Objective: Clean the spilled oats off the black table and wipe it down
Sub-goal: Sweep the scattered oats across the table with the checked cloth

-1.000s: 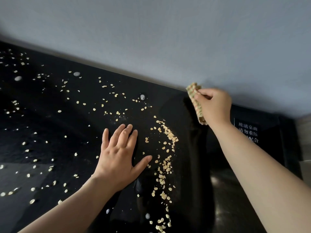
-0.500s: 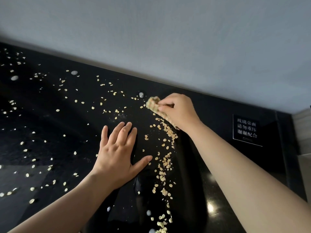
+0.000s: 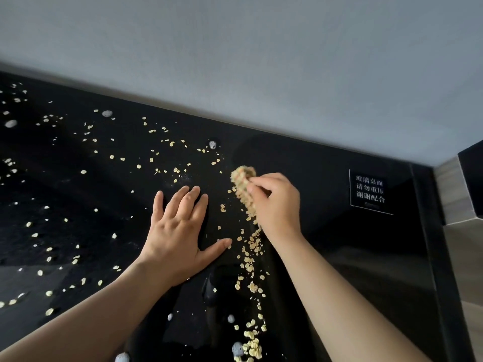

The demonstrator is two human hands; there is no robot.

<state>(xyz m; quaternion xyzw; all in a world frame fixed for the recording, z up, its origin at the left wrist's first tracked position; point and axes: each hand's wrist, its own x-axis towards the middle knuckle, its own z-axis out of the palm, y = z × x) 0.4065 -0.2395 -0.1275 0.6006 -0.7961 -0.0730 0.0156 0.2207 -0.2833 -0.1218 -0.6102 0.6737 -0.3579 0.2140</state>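
Fingers [image 3: 192, 202] of left hand [image 3: 179, 239] lie flat and close together on black table [image 3: 352, 270], thumb splayed to 3 o'clock, holding nothing. At its 3 o'clock 1 ridge of oats [image 3: 251, 259] runs 12-to-6 toward the near edge. Right hand [image 3: 279, 207] sits at the ridge's top end, fingertips and thumb pinching a folded checked cloth [image 3: 243, 178] that touches the table, with flakes piled on its left face. Risks, my read: a fast drag toward 6 could flick flakes off the near edge. The ridge is long and thin, so the cloth may ride over it and leave a trail. Left thumb is just beside the ridge and could scatter it. The glossy top will likely streak if crumbs stay under the cloth. Around: loose oats [image 3: 83, 172] scattered wide from 7 to 11 o'clock of left hand, not yet gathered; grey pebble-like lumps [image 3: 107, 113] mixed in, likely to snag the cloth; white-text sticker [image 3: 369, 190] at 3 o'clock of right hand; grey wall [image 3: 261, 61] closes the far edge at 12.
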